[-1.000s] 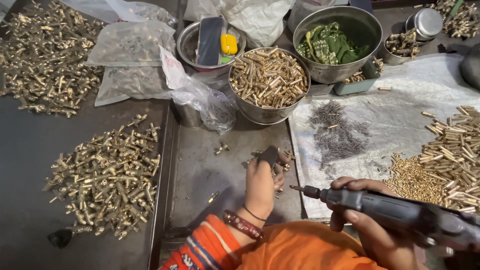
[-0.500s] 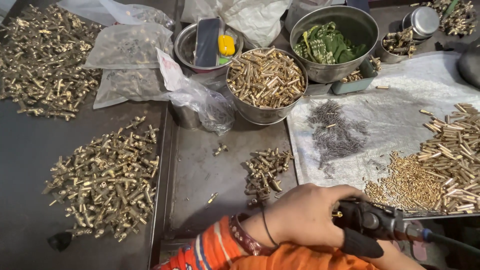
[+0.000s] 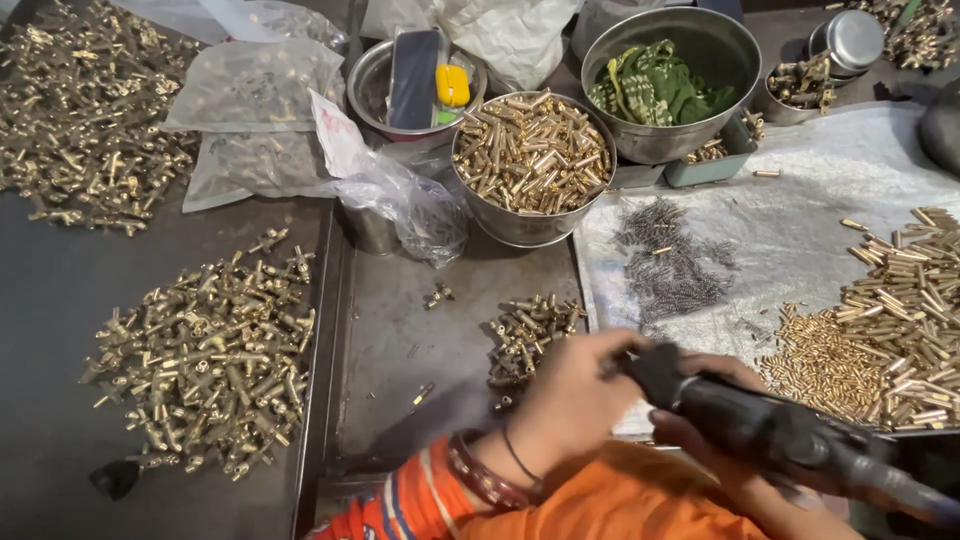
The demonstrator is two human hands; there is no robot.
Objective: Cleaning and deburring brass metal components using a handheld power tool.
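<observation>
Head view: a black power driver point(image 3: 770, 425) sits gripped in the right hand point(image 3: 700, 405), while the left hand point(image 3: 575, 385), fingers curled at its tip, holds something unseen. Left of the driver, a small brass heap point(image 3: 525, 335) looks finished; right, loose brass pins point(image 3: 880, 320) remain.

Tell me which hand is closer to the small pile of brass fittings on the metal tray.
Left. The left hand sits right beside the small brass pile; the right hand is farther right, holding the black power tool.

Brass-strewn metal worktable point(image 3: 60, 300)
</observation>
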